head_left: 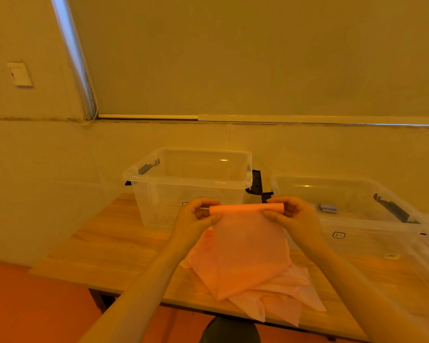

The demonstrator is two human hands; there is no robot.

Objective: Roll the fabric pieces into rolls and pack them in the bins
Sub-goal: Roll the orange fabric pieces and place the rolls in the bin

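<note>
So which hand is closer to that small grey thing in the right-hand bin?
Right. The right hand sits just left of the grey thing; the left hand is farther left, across the fabric roll.

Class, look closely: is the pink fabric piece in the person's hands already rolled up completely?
No: only the top edge of the fabric piece is rolled; the rest hangs unrolled.

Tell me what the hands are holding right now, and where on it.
Both hold one pink fabric piece by its rolled top edge: left hand pinches the roll's left end, right hand its right end. The rest hangs onto the fabric pile.
</note>
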